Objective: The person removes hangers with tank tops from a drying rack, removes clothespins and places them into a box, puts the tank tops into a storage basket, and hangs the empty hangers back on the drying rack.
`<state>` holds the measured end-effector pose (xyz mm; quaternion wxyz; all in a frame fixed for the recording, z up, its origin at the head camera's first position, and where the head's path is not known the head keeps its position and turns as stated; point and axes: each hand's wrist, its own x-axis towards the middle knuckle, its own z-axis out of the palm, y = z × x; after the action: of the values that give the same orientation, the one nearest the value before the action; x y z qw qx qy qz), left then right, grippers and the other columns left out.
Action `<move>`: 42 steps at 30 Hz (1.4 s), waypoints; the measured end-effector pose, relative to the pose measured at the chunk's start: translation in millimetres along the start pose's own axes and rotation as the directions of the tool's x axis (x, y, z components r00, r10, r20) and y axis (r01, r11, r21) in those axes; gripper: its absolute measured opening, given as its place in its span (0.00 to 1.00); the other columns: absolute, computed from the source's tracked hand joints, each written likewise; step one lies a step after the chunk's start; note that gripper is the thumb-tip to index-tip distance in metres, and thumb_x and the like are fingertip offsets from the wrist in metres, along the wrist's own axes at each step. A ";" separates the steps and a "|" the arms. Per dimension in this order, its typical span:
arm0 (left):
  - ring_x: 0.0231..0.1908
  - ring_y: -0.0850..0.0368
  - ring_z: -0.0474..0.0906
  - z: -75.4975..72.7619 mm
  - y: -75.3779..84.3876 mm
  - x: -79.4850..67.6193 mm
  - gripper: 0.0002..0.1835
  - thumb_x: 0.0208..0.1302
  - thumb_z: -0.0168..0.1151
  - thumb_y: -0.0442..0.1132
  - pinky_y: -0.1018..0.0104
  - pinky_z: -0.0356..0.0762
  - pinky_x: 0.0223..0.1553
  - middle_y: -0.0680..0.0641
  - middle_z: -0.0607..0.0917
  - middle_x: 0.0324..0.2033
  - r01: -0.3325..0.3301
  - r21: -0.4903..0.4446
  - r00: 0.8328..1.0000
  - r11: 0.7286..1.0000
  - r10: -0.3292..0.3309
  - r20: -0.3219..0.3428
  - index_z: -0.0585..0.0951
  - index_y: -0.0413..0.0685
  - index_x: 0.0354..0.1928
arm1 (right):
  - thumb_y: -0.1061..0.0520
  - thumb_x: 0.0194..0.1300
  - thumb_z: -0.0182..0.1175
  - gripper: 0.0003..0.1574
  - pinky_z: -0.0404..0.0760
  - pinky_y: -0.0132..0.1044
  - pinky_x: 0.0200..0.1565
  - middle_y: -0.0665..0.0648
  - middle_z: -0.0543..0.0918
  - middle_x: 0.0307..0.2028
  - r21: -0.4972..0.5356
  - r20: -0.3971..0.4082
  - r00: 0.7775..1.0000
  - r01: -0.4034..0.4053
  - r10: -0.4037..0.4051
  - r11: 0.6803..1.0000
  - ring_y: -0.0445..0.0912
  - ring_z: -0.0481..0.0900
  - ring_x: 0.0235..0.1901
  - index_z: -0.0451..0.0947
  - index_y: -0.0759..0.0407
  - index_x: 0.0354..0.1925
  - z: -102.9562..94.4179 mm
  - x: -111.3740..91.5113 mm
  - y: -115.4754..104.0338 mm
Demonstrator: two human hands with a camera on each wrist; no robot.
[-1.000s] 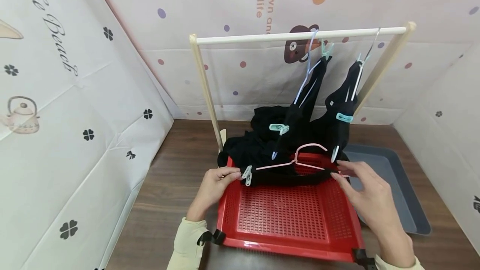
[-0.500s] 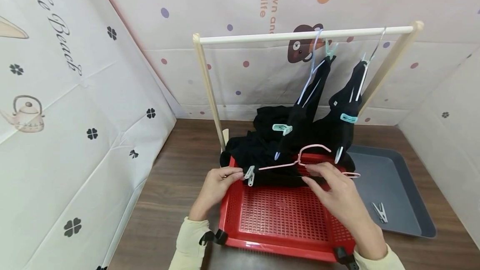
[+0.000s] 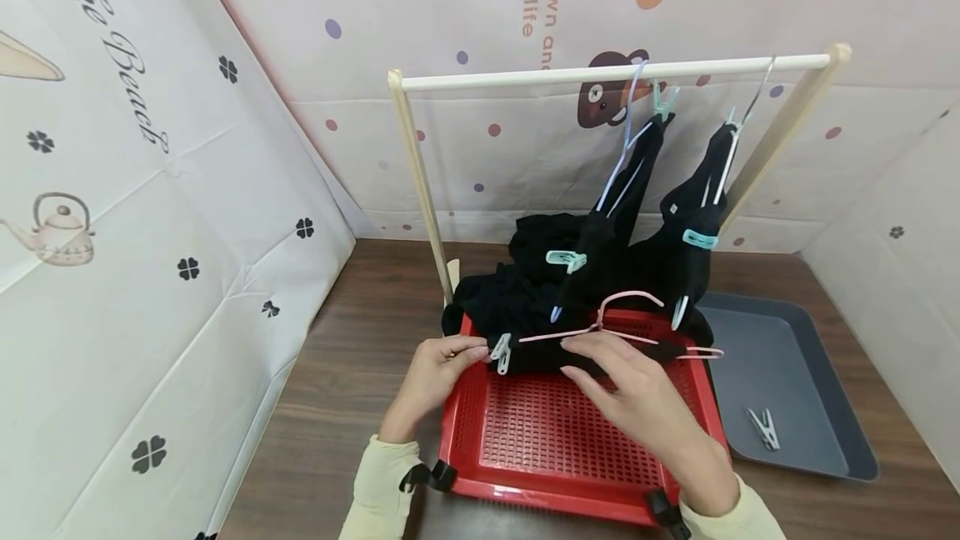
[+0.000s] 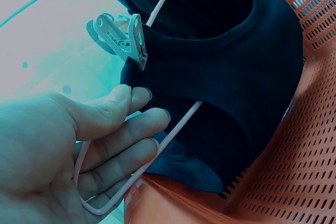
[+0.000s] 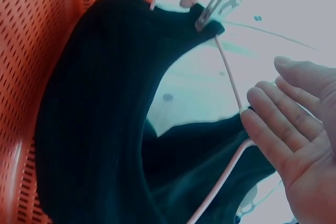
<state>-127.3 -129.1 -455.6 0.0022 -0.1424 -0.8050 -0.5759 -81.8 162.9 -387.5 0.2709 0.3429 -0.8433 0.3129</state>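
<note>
A black tank top (image 3: 536, 357) hangs on a pink hanger (image 3: 598, 327) over the far part of the red basket (image 3: 581, 490). A pale clothespin (image 3: 501, 352) is clipped on its left shoulder. Just below that clothespin, in the left wrist view, thumb and index finger of my left hand (image 4: 94, 135) pinch the fabric edge, and the hanger's end loops beside the palm. My right hand (image 3: 637, 398) is at the middle of the hanger, thumb apart from the fingers. Its straight fingers are close to the hanger in the right wrist view; contact is unclear.
Behind the basket stands a rack with a white rod (image 3: 517, 77). Black clothes (image 3: 645, 257) with turquoise clothespins (image 3: 700, 238) hang from it on hangers and pile up below. To the right, a grey tray (image 3: 787, 390) holds a loose clothespin (image 3: 765, 429).
My right hand has moved left from the right end of the tank top to the hanger's middle. The clothespin in the tray has come into view. My left hand keeps its place.
</note>
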 end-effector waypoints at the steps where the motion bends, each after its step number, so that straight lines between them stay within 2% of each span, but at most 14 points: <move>1: 0.43 0.38 0.86 0.2 0.1 0.1 0.07 0.73 0.68 0.34 0.69 0.82 0.45 0.49 0.92 0.37 -0.003 0.001 1.000 1.000 0.003 0.000 0.92 0.42 0.47 | 0.34 0.81 0.50 0.32 0.68 0.21 0.63 0.53 0.88 0.53 0.010 0.007 1.000 0.011 -0.011 1.000 0.50 0.86 0.53 0.86 0.56 0.56 1.6 1.3 -1.4; 5: 0.43 0.39 0.86 0.9 0.0 0.5 0.07 0.73 0.68 0.34 0.69 0.81 0.44 0.50 0.92 0.37 -0.010 -0.001 1.000 1.000 0.010 0.001 0.92 0.41 0.47 | 0.37 0.83 0.50 0.30 0.72 0.25 0.63 0.55 0.86 0.57 0.047 0.048 0.997 0.055 -0.057 0.997 0.50 0.86 0.55 0.84 0.56 0.59 8.0 7.0 -7.9; 8: 0.43 0.35 0.86 0.7 -0.2 0.3 0.08 0.73 0.68 0.34 0.69 0.82 0.45 0.49 0.92 0.37 -0.006 -0.009 1.000 1.000 0.006 0.004 0.92 0.40 0.47 | 0.38 0.83 0.50 0.29 0.79 0.34 0.61 0.56 0.86 0.58 0.041 0.094 0.992 0.084 -0.088 0.996 0.50 0.85 0.57 0.84 0.57 0.60 13.5 11.5 -12.4; 10: 0.43 0.35 0.86 0.4 -0.3 0.2 0.08 0.73 0.68 0.34 0.69 0.82 0.45 0.49 0.92 0.37 -0.006 -0.008 1.000 1.000 0.006 0.006 0.92 0.41 0.47 | 0.41 0.81 0.56 0.26 0.82 0.42 0.58 0.56 0.86 0.58 0.020 0.130 0.986 0.098 -0.099 0.995 0.50 0.85 0.57 0.83 0.57 0.61 17.1 14.3 -14.0; 13: 0.43 0.35 0.86 -0.3 -0.4 0.0 0.08 0.73 0.68 0.34 0.70 0.82 0.45 0.49 0.92 0.37 -0.008 -0.011 1.000 1.000 0.008 0.006 0.92 0.41 0.48 | 0.53 0.72 0.72 0.23 0.84 0.49 0.56 0.56 0.85 0.59 0.000 0.171 0.978 0.118 -0.117 0.993 0.50 0.84 0.58 0.83 0.59 0.61 22.8 19.5 -14.8; 15: 0.43 0.36 0.86 -0.5 -0.7 0.1 0.08 0.73 0.68 0.34 0.70 0.82 0.46 0.49 0.92 0.38 -0.013 -0.012 1.000 1.000 0.013 0.006 0.92 0.41 0.48 | 0.60 0.63 0.79 0.28 0.84 0.49 0.57 0.57 0.85 0.59 -0.007 0.191 0.974 0.127 -0.123 0.992 0.50 0.84 0.58 0.83 0.60 0.60 26.8 23.0 -14.3; 17: 0.44 0.36 0.86 -0.5 -0.8 0.2 0.08 0.74 0.68 0.34 0.70 0.82 0.47 0.49 0.92 0.38 -0.016 -0.014 1.000 1.000 0.016 0.007 0.92 0.40 0.48 | 0.63 0.58 0.81 0.31 0.84 0.48 0.57 0.57 0.85 0.60 -0.005 0.205 0.970 0.135 -0.131 0.991 0.49 0.83 0.58 0.83 0.61 0.60 31.0 25.9 -13.0; 23: 0.45 0.37 0.87 -0.2 -0.9 0.2 0.09 0.74 0.67 0.34 0.70 0.82 0.47 0.48 0.92 0.38 -0.012 -0.026 1.000 1.000 0.013 0.016 0.91 0.37 0.49 | 0.62 0.60 0.80 0.33 0.82 0.49 0.60 0.58 0.83 0.63 -0.015 0.235 0.960 0.162 -0.154 0.987 0.50 0.81 0.61 0.82 0.59 0.63 41.8 30.9 -7.5; 30: 0.43 0.53 0.87 -0.5 -1.4 0.0 0.08 0.74 0.68 0.35 0.69 0.82 0.48 0.49 0.92 0.39 -0.031 -0.007 0.999 0.999 0.031 0.016 0.92 0.41 0.48 | 0.63 0.57 0.81 0.32 0.83 0.48 0.60 0.58 0.85 0.60 -0.029 0.259 0.951 0.182 -0.169 0.983 0.51 0.83 0.59 0.85 0.60 0.60 53.1 36.1 -2.6; 36: 0.43 0.53 0.86 -0.2 -2.4 0.3 0.08 0.73 0.68 0.35 0.68 0.83 0.48 0.49 0.92 0.40 -0.028 -0.003 1.000 1.000 0.028 0.010 0.92 0.43 0.47 | 0.64 0.58 0.81 0.29 0.83 0.48 0.59 0.58 0.87 0.57 -0.051 0.285 0.942 0.200 -0.178 0.978 0.51 0.84 0.58 0.86 0.61 0.58 58.7 36.6 -0.4; 42: 0.42 0.55 0.86 -0.7 -2.3 -0.3 0.08 0.73 0.68 0.34 0.68 0.83 0.47 0.48 0.92 0.42 -0.020 -0.005 1.000 1.000 0.020 0.008 0.92 0.42 0.48 | 0.62 0.58 0.81 0.27 0.84 0.46 0.57 0.58 0.88 0.55 -0.046 0.262 0.945 0.214 -0.195 0.976 0.50 0.85 0.55 0.87 0.61 0.56 60.9 36.5 -0.1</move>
<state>-127.7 -130.6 -457.5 0.0043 -0.1527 -0.8021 -0.5774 -119.1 104.5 -403.0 0.2035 0.4559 -0.8419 0.2049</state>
